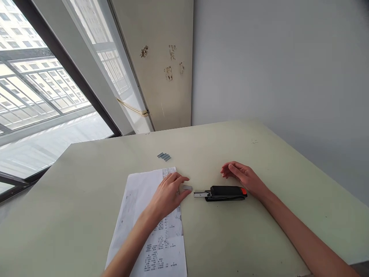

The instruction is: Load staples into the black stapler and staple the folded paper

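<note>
My left hand [170, 192] rests over the top right corner of printed paper sheets [150, 227], its thumb and fingers pinched on a small strip of staples [186, 188]. Just right of that strip lies a black stapler [223, 192] with a red rear end, its metal staple tray pulled out toward my left hand. My right hand [245, 177] lies on the table behind the stapler's rear end, fingers loosely stretched out and holding nothing.
Several more staple strips [164, 156] lie on the pale green table [259, 154] farther back. A large window [43, 77] is at the left, and a grey wall [273, 57] stands behind the table.
</note>
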`<action>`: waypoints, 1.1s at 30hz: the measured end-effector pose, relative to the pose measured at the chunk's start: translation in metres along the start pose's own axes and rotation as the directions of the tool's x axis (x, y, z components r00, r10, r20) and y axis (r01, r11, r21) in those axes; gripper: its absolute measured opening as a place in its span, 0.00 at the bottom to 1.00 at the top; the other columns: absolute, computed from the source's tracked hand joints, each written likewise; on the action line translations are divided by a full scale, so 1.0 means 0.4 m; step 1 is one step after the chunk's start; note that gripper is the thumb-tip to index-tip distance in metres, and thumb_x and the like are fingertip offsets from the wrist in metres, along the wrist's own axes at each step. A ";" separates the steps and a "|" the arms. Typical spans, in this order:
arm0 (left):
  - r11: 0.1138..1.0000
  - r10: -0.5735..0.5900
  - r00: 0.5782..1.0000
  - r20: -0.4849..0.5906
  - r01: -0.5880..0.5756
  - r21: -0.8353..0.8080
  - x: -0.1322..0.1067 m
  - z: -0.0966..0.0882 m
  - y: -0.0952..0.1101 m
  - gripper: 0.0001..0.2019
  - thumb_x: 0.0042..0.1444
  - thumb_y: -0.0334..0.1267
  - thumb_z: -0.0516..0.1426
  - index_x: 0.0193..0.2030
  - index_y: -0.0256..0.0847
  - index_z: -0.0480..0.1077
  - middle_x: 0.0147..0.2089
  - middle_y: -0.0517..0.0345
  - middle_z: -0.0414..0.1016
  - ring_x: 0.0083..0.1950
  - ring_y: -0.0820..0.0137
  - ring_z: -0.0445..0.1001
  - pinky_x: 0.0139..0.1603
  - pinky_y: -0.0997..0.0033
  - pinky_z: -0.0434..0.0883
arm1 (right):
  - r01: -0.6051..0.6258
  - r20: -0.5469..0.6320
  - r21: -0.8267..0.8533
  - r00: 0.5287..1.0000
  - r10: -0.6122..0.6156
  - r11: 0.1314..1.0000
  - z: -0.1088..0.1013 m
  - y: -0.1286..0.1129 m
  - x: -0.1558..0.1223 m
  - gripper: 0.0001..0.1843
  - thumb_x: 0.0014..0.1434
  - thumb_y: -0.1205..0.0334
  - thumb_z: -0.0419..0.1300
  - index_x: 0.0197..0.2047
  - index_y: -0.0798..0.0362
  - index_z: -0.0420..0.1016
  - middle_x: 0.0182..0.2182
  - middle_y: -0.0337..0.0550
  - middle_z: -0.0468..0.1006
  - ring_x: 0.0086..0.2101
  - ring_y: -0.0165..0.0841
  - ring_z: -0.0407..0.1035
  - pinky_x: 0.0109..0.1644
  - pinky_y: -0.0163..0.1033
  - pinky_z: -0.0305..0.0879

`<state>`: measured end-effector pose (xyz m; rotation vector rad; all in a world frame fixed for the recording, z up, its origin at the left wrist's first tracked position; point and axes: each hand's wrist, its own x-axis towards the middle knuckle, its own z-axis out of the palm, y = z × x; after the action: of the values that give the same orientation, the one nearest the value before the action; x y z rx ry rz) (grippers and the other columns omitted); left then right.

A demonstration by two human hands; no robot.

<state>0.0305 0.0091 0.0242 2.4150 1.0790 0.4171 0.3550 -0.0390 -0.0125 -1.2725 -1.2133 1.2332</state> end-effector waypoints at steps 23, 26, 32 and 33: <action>0.962 0.270 0.962 -0.032 -0.268 0.059 -0.015 -0.001 0.091 0.09 0.75 0.38 0.52 0.50 0.43 0.74 0.47 0.54 0.80 0.47 0.62 0.77 0.49 0.60 0.74 | 0.002 0.007 -0.021 1.000 -0.002 1.000 0.000 -0.007 0.001 0.23 0.67 0.37 0.60 0.45 0.47 0.81 0.43 0.47 0.83 0.43 0.41 0.75 0.57 0.50 0.72; 0.949 0.292 0.956 -0.012 -0.288 0.127 -0.012 0.010 0.091 0.10 0.75 0.39 0.51 0.51 0.43 0.74 0.47 0.53 0.80 0.46 0.62 0.78 0.48 0.59 0.74 | 0.006 0.003 -0.036 1.000 -0.006 0.999 0.001 -0.009 0.000 0.24 0.67 0.36 0.59 0.45 0.48 0.81 0.42 0.48 0.83 0.43 0.42 0.76 0.56 0.51 0.73; 0.950 0.284 0.958 -0.029 -0.277 0.144 -0.009 0.020 0.090 0.11 0.75 0.39 0.51 0.50 0.43 0.75 0.47 0.53 0.80 0.46 0.62 0.78 0.47 0.59 0.74 | 0.016 0.020 -0.052 1.000 -0.015 0.999 0.002 -0.011 0.000 0.23 0.67 0.36 0.58 0.45 0.47 0.81 0.43 0.47 0.83 0.43 0.41 0.75 0.56 0.51 0.73; 0.950 0.283 0.959 -0.027 -0.277 0.141 -0.008 0.021 0.091 0.11 0.75 0.40 0.51 0.50 0.43 0.75 0.47 0.53 0.80 0.46 0.62 0.78 0.47 0.59 0.74 | 0.016 0.022 -0.054 1.000 -0.015 0.998 0.001 -0.011 0.000 0.24 0.67 0.36 0.58 0.45 0.47 0.81 0.43 0.47 0.83 0.43 0.41 0.75 0.56 0.51 0.73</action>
<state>0.0548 -0.0170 0.0358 2.7048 0.8062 0.5103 0.3544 -0.0388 -0.0080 -1.2891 -1.2777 1.2131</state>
